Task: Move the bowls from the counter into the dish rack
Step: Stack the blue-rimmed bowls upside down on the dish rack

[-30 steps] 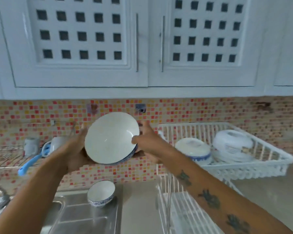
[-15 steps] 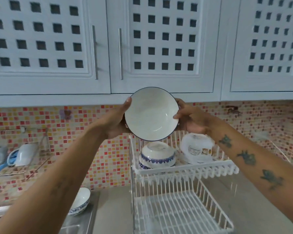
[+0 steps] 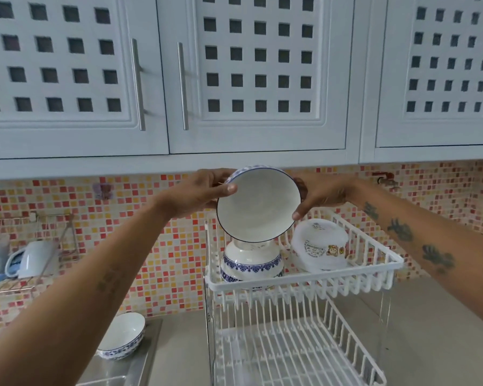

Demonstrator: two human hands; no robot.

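Both hands hold one white bowl with a blue rim point(image 3: 258, 204), tilted so its inside faces me, just above the upper tier of the white wire dish rack point(image 3: 304, 281). My left hand point(image 3: 204, 190) grips its left rim and my right hand point(image 3: 318, 195) its right rim. Directly under it in the upper tier stand upturned white-and-blue bowls point(image 3: 251, 263), stacked. A second white-and-blue bowl point(image 3: 122, 337) sits upright on the steel counter at the lower left, beside the sink.
White plastic plates point(image 3: 319, 249) lean in the upper tier at the right. The rack's lower tier point(image 3: 290, 355) holds nothing I can see. White wall cabinets point(image 3: 234, 79) hang close overhead. A wall shelf with a white mug point(image 3: 31, 259) is at far left.
The held bowl has come down and a little right from in front of the cabinets to just over the stacked bowls in the upper tier. My view shifted slightly right.
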